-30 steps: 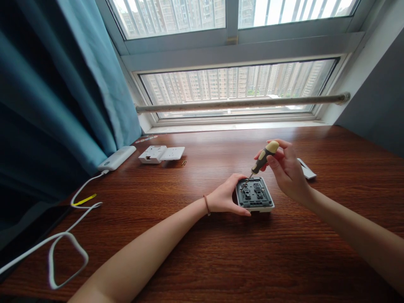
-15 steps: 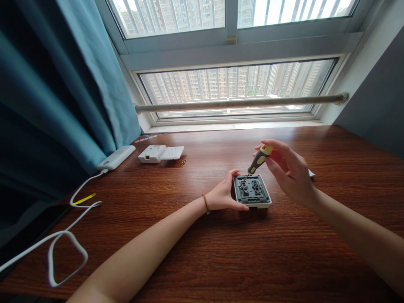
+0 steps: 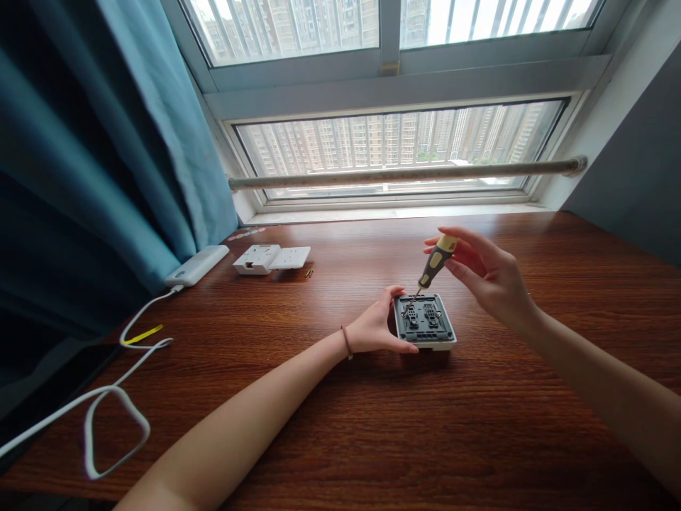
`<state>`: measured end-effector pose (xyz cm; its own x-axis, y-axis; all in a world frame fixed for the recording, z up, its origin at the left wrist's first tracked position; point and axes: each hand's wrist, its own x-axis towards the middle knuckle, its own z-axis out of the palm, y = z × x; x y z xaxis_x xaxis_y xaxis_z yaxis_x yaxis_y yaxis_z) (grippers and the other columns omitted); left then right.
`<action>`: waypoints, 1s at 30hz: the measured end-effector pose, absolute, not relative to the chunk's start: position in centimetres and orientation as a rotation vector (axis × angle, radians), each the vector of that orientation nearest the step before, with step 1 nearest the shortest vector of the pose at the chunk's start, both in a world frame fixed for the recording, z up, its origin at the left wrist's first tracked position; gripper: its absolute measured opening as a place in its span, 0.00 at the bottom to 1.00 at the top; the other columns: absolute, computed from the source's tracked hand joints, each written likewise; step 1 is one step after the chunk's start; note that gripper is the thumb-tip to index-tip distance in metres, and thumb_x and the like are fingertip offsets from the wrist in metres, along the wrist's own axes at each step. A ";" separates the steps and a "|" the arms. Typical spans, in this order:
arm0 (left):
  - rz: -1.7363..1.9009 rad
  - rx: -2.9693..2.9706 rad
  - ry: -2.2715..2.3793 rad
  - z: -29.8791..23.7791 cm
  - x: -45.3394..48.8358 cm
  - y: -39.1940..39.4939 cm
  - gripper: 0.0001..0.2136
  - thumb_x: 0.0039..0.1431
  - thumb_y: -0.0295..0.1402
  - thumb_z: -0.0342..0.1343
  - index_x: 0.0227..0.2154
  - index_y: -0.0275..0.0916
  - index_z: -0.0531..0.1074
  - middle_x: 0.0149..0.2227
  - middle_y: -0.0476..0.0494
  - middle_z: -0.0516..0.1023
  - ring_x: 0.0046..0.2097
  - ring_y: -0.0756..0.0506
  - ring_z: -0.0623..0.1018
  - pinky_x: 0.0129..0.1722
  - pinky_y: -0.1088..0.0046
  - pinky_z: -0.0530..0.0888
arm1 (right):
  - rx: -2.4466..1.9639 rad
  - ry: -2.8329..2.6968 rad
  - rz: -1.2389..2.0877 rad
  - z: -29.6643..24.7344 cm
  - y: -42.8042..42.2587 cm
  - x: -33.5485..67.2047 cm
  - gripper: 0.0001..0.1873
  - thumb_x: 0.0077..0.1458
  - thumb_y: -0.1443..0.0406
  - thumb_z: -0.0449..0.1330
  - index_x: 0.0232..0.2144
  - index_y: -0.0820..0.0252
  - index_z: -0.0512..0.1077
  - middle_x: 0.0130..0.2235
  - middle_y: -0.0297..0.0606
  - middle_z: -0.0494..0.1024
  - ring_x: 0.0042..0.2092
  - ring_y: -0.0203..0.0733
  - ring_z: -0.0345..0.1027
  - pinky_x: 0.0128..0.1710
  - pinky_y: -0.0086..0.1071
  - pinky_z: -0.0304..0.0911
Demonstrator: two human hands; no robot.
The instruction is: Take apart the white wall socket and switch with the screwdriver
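Observation:
A square wall switch [image 3: 427, 329] with a dark grey inner face and a white rim lies face up on the wooden table. My left hand [image 3: 380, 325] grips its left side, thumb at the near edge and fingers at the far edge. In my right hand [image 3: 486, 273] is a screwdriver [image 3: 435, 265] with a grey and yellow handle, held by the fingertips near the handle's top. It leans to the right, and its thin shaft reaches down to the left part of the switch, at a screw spot there.
On the brown table [image 3: 330, 426], a white box with an attached plate [image 3: 271, 259] stands at the back left, with small brass screws [image 3: 309, 272] beside it. A white power bank [image 3: 196, 266] with a white cable [image 3: 120, 387] lies by the blue curtain [image 3: 159, 142]. A window is behind.
My right hand has shifted slightly up and left around the handle, and the screwdriver stands a little more upright. My left hand and the switch have barely moved.

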<state>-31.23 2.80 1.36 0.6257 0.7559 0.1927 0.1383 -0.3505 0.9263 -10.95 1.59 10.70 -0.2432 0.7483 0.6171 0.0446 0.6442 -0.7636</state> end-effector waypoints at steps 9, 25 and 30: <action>0.763 1.840 0.738 1.4 -31.2 2.8 0.45 0.32 0.36 0.69 0.53 0.39 0.50 0.54 0.36 0.59 0.55 0.38 0.64 0.56 0.59 0.60 | -0.744 -1.651 0.652 10.5 2.0 -10.7 0.17 0.51 0.71 0.60 0.44 0.51 0.70 0.43 0.33 0.75 0.43 0.39 0.70 0.47 0.36 0.68; 0.748 1.837 0.755 1.4 -31.3 2.7 0.45 0.32 0.36 0.69 0.54 0.39 0.50 0.54 0.35 0.59 0.55 0.37 0.64 0.56 0.58 0.59 | -0.744 -1.707 0.652 10.5 1.9 -10.6 0.18 0.53 0.67 0.59 0.47 0.50 0.68 0.44 0.34 0.74 0.45 0.41 0.69 0.48 0.41 0.67; 0.752 1.830 0.741 1.5 -31.3 2.7 0.45 0.32 0.36 0.69 0.54 0.39 0.50 0.54 0.34 0.58 0.55 0.37 0.63 0.56 0.59 0.60 | -0.686 -1.731 0.736 11.0 1.7 -10.7 0.18 0.57 0.68 0.55 0.50 0.50 0.65 0.46 0.36 0.73 0.46 0.41 0.68 0.49 0.41 0.66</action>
